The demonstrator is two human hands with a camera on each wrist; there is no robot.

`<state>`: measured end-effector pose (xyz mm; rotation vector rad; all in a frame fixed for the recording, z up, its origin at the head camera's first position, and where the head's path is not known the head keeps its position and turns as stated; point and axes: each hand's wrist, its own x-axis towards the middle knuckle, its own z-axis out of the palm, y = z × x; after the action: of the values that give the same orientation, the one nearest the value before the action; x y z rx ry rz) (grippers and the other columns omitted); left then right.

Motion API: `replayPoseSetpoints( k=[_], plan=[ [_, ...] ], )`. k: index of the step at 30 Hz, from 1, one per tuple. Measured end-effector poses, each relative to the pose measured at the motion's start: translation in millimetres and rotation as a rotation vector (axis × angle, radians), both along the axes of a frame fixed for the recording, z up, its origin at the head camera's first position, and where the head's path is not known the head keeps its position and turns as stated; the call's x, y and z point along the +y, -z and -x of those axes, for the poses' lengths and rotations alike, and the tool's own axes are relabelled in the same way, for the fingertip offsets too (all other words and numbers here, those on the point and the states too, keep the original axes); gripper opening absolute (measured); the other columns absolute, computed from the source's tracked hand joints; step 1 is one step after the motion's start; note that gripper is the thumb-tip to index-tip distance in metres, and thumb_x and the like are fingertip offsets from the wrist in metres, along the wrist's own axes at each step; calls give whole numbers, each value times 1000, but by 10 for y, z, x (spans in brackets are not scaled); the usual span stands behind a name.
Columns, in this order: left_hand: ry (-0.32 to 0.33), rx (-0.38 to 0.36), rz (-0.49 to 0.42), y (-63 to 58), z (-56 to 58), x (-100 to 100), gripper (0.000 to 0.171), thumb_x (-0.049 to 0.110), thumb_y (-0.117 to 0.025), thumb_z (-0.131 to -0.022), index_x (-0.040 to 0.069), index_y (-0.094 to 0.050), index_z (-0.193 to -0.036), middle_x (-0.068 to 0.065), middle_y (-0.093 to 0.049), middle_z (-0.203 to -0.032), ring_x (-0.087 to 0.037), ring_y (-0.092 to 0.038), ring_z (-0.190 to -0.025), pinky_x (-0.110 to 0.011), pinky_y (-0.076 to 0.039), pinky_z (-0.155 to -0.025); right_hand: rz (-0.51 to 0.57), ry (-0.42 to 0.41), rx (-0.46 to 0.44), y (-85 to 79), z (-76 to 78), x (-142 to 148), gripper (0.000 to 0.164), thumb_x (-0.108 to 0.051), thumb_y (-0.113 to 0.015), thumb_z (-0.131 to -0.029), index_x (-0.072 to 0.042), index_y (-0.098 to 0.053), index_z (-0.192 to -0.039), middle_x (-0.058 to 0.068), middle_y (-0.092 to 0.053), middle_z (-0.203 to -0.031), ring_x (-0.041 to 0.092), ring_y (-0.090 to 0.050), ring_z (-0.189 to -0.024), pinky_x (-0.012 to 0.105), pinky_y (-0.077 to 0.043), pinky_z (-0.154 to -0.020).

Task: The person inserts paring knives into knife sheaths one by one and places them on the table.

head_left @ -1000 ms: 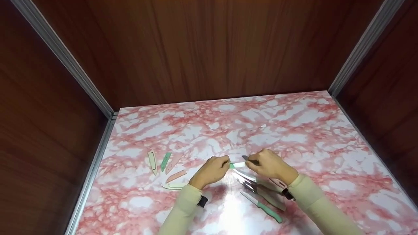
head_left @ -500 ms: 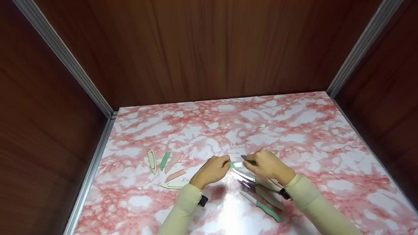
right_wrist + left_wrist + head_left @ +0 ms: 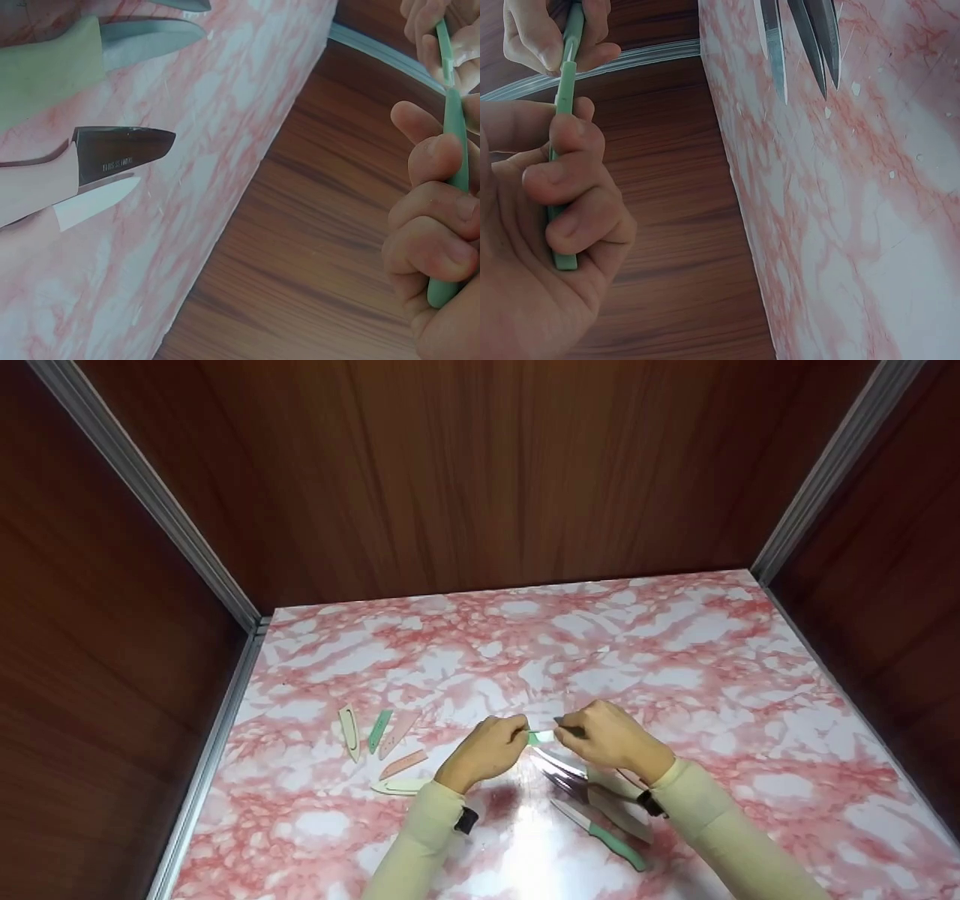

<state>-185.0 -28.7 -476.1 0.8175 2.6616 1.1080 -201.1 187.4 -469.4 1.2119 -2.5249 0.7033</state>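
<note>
We see the left forearm point(image 3: 416, 840) and the right forearm point(image 3: 724, 825) rise from the bottom of the head view and slant inward, bringing the left hand point(image 3: 480, 750) and right hand point(image 3: 611, 739) face to face, just below and right of centre. The left hand's fingers fold tightly round a green sheath point(image 3: 565, 103), at left in its wrist view; the right hand's curl round a green knife handle point(image 3: 454, 127). Between them we find a short stretch of blade point(image 3: 545, 735) meeting the sheath's end; how deep it sits we cannot tell.
</note>
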Motion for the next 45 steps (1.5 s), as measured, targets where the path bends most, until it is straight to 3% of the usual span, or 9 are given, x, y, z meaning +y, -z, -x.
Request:
replayPoseSetpoints(
  k=[4,9,40,45],
  plan=[
    [-1,2,8,-2,4,11,22,19,-37,-93,16,-51,-76,6,-40,-56,-6,-33,-42,-22,-32,-42,15,-15,-5,-2,7,-4,37,-18,-56,-83,-21,-37,-52,-15,-21,-48,-3,-19,-41,18,-20,-37],
    [7,2,13,5,7,21,22,19,-36,-93,15,-51,-78,6,-40,-56,-5,-33,-41,-21,-31,-41,33,-38,6,14,17,-13,40,-14,-57,-82,-21,-33,-52,-15,-17,-48,-3,-15,-41,17,-18,-37],
    [2,-21,10,9,48,31,22,20,-36,-94,17,-47,-75,5,-38,-56,-5,-32,-42,-21,-31,-40,-19,1,-27,18,36,-104,36,-19,-52,-85,-23,-38,-53,-18,-18,-46,-4,-16,-38,16,-17,-35],
    [-11,21,19,13,50,46,21,18,-39,-92,17,-48,-73,7,-38,-55,-5,-33,-43,-21,-31,-41,-40,19,-19,44,44,-108,32,-20,-53,-84,-23,-42,-54,-18,-20,-46,-3,-18,-38,17,-19,-35]
  ],
)
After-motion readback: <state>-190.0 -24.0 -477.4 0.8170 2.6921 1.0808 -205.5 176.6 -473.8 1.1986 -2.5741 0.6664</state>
